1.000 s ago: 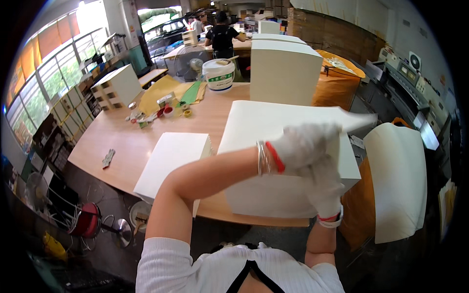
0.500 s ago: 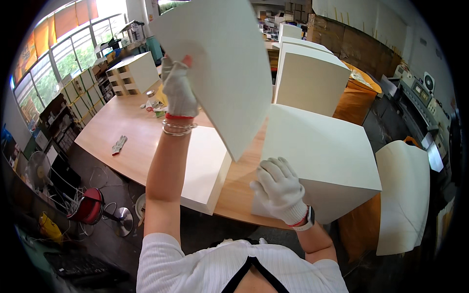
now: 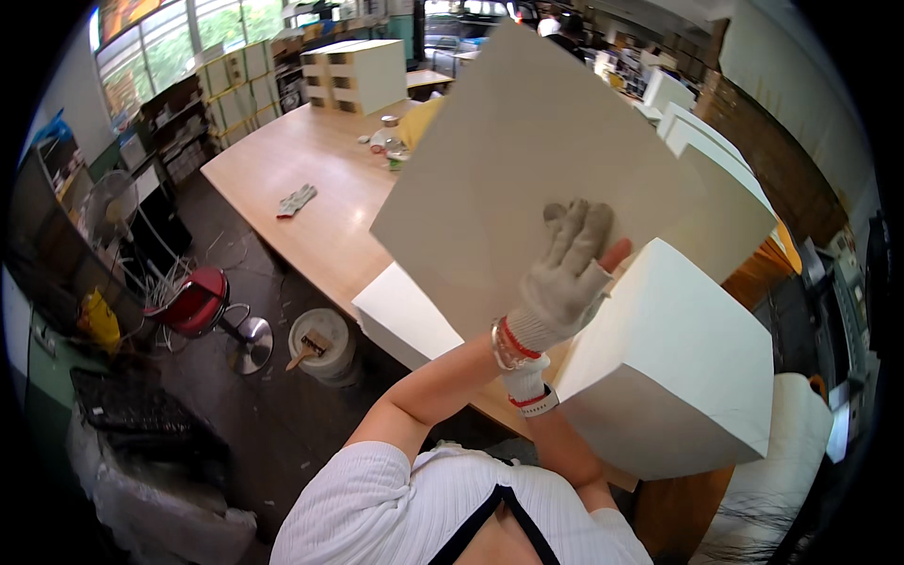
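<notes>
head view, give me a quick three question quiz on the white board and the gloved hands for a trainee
1. True or false: the white board lies flat on the wooden table.
2. Which hand shows pressed flat on the board's face? A) left hand B) right hand, of which only the gloved wrist shows C) neither
3. Fill in: on the floor beside the red stool stands a white ____ holding a brush.

Key:
1. False, it is held up, tilted.
2. A
3. bucket

white box (image 3: 673, 372) right on table | white boxes (image 3: 363, 73) far end
</notes>
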The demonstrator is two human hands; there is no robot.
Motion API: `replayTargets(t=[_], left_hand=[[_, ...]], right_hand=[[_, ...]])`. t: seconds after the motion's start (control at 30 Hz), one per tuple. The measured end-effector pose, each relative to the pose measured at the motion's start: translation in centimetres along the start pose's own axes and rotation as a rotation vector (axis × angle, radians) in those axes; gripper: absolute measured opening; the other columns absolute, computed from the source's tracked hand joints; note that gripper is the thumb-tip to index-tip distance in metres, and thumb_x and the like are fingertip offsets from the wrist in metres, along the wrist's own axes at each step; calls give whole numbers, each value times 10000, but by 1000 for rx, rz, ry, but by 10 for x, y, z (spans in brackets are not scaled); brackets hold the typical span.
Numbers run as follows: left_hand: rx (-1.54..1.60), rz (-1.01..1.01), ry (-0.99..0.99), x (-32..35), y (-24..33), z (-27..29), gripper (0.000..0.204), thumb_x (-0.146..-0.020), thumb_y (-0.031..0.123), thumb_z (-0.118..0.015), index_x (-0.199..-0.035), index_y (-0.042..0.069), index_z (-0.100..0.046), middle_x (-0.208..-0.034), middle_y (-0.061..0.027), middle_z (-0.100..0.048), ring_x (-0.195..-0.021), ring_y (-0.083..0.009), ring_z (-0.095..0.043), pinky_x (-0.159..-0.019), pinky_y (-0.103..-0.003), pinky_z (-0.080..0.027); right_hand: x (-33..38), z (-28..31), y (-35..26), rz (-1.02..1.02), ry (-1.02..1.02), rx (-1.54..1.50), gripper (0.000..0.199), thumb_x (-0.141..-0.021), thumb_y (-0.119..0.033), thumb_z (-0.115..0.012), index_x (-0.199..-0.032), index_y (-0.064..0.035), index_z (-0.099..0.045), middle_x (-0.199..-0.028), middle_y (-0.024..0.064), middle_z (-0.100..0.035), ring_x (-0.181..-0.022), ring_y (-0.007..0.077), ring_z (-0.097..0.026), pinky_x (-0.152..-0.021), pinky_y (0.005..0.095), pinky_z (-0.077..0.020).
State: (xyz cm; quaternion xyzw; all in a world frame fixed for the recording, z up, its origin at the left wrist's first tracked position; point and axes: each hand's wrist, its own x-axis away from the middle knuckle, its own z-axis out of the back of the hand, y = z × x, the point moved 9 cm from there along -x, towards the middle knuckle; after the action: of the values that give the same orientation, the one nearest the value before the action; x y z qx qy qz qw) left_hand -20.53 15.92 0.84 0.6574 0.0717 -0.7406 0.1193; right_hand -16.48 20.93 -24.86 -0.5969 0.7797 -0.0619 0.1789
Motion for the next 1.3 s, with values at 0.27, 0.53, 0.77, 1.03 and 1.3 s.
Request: replayTargets(t=[0.27,0.53,0.77,1.03,1.3], left_hand=[[74,699,-414,187,-198,53,383,-873,-56,-612,-1250,11,-605,-1165,-116,-658,-951,-203,-671,-809,-306,-586],[-59,1145,-684,286,-273,183,383,-886,-15,-622,-1269,-16,-621,-1159,-149,-694,-982,-212,-667,-866,-298,-519],[190,1438,-618,294,-275,196,396,-884,-105,-538,-1267,-65,-627,-1280,-118,-671,-996,-138,-654,-875,-247,-524],[317,1325,-586,318,-300,201,419,-827,-93,-455,-1170,-63,-694,-1061,-121,-724,-908,-168,-716,-784,-249,-556],[310,1392,-675,319,-308,202,423,-810,-65,-458,-1160,-65,-697,-1049,-125,-726,-899,-180,-719,-817,-263,-565]], right_hand=[[-15,56,20,-235,282,1042,400,-903,-40,-629,-1272,9,-483,-1078,99,-655,-917,177,-661,-772,283,-549],[29,-20,10,-147,-190,2018,613,-836,-315,-761,-1298,10,-522,-1213,295,-566,-1058,412,-626,-858,473,-536],[43,-34,30,-18,-353,2307,589,-788,-382,-800,-1190,-5,-590,-1164,250,-543,-969,441,-608,-795,483,-541],[44,-36,35,49,-379,2318,529,-775,-338,-806,-1139,-14,-600,-1132,211,-552,-955,390,-617,-780,452,-546],[49,-36,38,129,-380,2344,504,-770,-332,-804,-1117,-32,-596,-1095,182,-557,-916,358,-627,-745,426,-556]])
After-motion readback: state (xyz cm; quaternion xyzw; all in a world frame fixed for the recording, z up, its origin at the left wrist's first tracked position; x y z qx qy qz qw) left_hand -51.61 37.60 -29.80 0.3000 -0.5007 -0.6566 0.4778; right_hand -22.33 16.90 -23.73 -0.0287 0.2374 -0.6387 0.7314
